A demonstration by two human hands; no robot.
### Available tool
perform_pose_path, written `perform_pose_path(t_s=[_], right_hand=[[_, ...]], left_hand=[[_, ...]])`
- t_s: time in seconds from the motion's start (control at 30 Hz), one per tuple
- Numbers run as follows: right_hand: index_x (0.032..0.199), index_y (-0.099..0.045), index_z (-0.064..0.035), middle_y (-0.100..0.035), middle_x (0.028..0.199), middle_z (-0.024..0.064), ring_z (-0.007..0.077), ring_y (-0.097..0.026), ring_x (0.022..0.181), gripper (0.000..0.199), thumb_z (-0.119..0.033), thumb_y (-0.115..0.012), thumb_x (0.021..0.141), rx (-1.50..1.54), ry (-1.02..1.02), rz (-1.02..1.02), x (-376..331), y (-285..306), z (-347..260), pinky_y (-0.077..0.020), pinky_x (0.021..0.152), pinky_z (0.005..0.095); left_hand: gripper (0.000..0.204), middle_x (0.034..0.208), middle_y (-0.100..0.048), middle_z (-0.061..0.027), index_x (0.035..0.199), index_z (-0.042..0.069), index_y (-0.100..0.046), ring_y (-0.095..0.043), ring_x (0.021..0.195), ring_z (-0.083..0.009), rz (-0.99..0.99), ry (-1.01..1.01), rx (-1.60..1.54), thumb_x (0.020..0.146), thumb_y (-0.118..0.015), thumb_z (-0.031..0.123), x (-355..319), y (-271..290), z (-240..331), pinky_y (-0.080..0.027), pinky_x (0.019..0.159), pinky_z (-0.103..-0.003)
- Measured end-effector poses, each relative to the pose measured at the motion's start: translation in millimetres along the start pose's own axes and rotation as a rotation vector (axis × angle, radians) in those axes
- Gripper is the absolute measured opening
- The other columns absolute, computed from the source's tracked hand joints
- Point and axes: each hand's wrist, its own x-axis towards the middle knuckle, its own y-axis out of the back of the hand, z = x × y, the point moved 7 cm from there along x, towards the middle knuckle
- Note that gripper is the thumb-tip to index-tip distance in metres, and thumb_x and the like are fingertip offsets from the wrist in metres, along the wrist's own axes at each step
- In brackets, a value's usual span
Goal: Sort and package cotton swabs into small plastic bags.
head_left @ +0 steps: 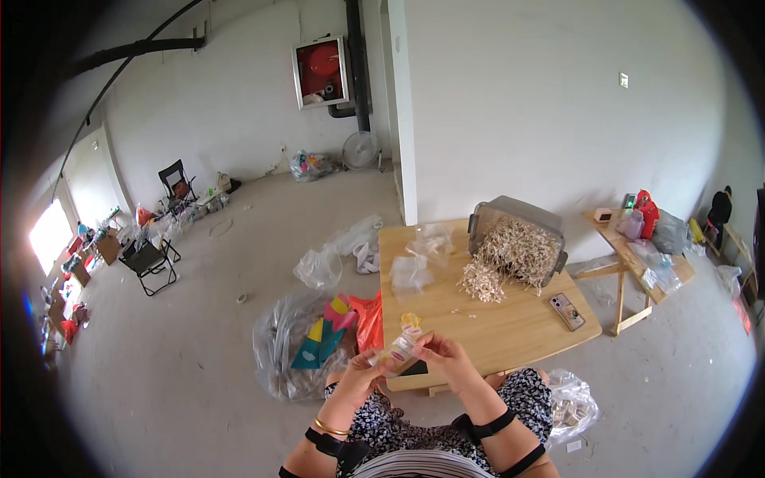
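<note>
Both hands' fingers [414, 344] pinching small packet [398, 348], possibly clear, above wooden table [510, 327]

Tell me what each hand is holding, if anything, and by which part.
Both hands share one small clear packet with yellow and pink bits inside. The left hand pinches its lower left end, the right hand its upper right end.

The table [510, 319] is smooth, pale wood. The bin [518, 227] is clear grey plastic, full of little wooden clips [510, 255]. The bags [414, 267] are thin, shiny plastic. The floor [199, 334] is dull grey concrete.
</note>
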Motion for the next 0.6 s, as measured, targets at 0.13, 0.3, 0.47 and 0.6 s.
perform_pose_path(t_s=[0.13, 0.3, 0.47, 0.6], right_hand=[[0.101, -0.064, -0.001, -0.066, 0.095, 0.0008, 0.0089, -0.062, 0.092, 0.013, -0.01, -0.07, 0.094, -0.157, 0.038, 0.057, -7.8, 3.7, -29.3, -0.0486, 0.084, 0.0243], [0.095, -0.068, -0.0001, -0.068, 0.092, 0.0086, 0.0196, -0.065, 0.088, 0.012, -0.007, -0.073, 0.086, -0.616, 0.262, 0.052, -18.7, -12.7, -62.9, -0.05, 0.083, 0.0307], [0.096, -0.069, -0.0008, -0.068, 0.092, 0.0084, 0.0199, -0.065, 0.092, 0.011, -0.005, -0.073, 0.086, -0.7, 0.274, 0.087, -23.6, -11.3, -72.9, -0.0491, 0.087, 0.0315], [0.096, -0.07, -0.0028, -0.067, 0.097, 0.009, 0.0214, -0.064, 0.092, 0.012, -0.006, -0.074, 0.085, -0.73, 0.283, 0.067, -24.3, -8.2, -72.0, -0.0493, 0.086, 0.0335]], left_hand=[[0.039, 0.104, -0.072, -0.0035, 0.124, 0.0, -0.063, -0.066, 0.099, -0.0101, -0.175, 0.009, 0.48, 0.088, -0.075, 0.007, -5.0, -37.2, 19.6, -0.053, 0.089, -0.027], [0.026, 0.103, -0.07, -0.0041, 0.115, -0.003, -0.064, -0.067, 0.099, -0.0137, -0.193, -0.208, 0.595, 0.09, -0.071, 0.0, -7.2, -77.8, 39.3, -0.053, 0.09, -0.027], [0.019, 0.099, -0.071, -0.0046, 0.107, -0.002, -0.065, -0.068, 0.09, -0.0113, -0.117, -0.249, 0.692, 0.09, -0.071, 0.002, -8.6, -81.2, 37.6, -0.055, 0.082, -0.026], [0.02, 0.098, -0.071, -0.0051, 0.108, -0.003, -0.065, -0.068, 0.089, -0.0114, -0.093, -0.235, 0.729, 0.089, -0.072, 0.0, -8.3, -78.9, 32.6, -0.055, 0.08, -0.025]])
